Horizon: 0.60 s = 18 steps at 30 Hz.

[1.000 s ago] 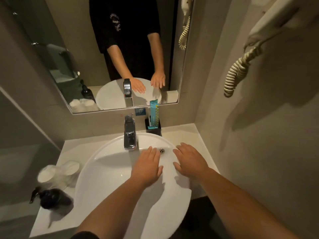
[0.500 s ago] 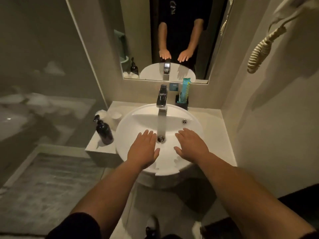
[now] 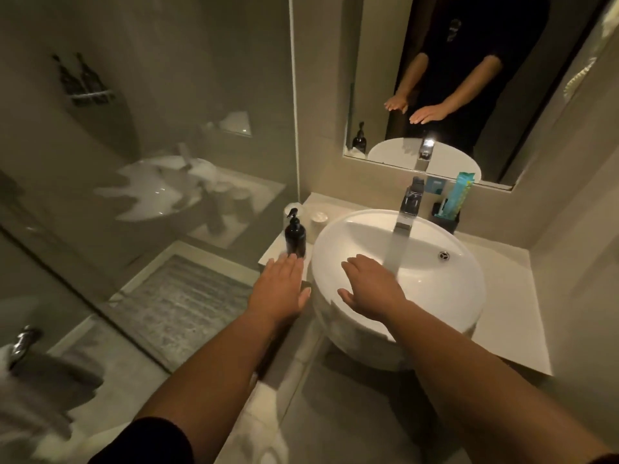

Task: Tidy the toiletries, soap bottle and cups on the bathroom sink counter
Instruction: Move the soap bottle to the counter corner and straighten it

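Dark pump soap bottle [image 3: 295,236] upright at counter's [image 3: 502,289] left edge, two white cups [image 3: 317,220] behind. Left hand [image 3: 280,289] flat, empty, fingertips near bottle; right hand [image 3: 370,289] spread, empty, over white basin [image 3: 435,296].

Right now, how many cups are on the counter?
2: one cup behind the soap bottle, beside the basin; another cup at the back-left corner, partly hidden.

A mirror [image 3: 469,78] hangs above the tap [image 3: 409,209]; a grey mat [image 3: 177,296] lies behind glass [image 3: 150,162]
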Each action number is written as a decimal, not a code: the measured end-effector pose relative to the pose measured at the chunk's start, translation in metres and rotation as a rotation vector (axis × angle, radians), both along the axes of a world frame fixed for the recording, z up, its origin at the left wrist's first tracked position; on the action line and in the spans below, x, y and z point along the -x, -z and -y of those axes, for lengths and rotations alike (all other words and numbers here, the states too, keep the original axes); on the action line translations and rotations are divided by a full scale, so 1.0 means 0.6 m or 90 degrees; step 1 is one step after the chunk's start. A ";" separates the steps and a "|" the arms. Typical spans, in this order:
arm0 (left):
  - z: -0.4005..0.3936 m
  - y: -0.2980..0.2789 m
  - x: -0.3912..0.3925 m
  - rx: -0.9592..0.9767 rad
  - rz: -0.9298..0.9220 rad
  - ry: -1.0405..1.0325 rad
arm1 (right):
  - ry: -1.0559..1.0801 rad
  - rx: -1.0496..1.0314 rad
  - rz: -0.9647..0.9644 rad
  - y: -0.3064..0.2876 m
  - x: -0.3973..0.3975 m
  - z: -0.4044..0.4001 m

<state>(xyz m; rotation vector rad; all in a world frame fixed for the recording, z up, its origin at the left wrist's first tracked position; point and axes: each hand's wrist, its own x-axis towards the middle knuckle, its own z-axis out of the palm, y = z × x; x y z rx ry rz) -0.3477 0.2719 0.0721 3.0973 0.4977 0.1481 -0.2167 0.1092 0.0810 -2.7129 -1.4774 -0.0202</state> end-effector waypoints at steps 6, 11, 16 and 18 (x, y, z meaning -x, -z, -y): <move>-0.108 0.020 0.003 0.011 -0.018 -0.013 | -0.001 -0.015 -0.031 0.018 0.001 -0.118; -0.183 0.036 -0.040 0.047 -0.014 0.007 | 0.069 -0.022 -0.099 0.030 -0.023 -0.195; -0.230 0.056 -0.081 0.067 -0.040 0.029 | 0.142 -0.026 -0.153 0.045 -0.041 -0.242; -0.242 0.064 -0.098 0.089 -0.048 0.027 | 0.164 -0.024 -0.169 0.053 -0.050 -0.254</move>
